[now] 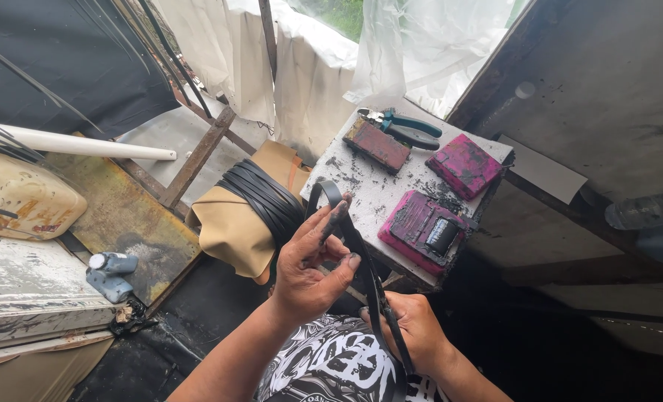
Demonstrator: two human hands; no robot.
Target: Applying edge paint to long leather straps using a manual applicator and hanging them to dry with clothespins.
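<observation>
Closest in, the right hand was clamped shut around the lower run of a black strap, while the left hand, fingers blackened, pinched its looped top. Judging by the grime, coating looked underway, not finished. Just beyond the grip sat stained pink blocks; farther out, pliers, and a bundle of black strips off left.

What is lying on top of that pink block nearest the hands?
A small black cylinder lies on the pink block, amid black smears. The block face beneath the cylinder is covered.
</observation>
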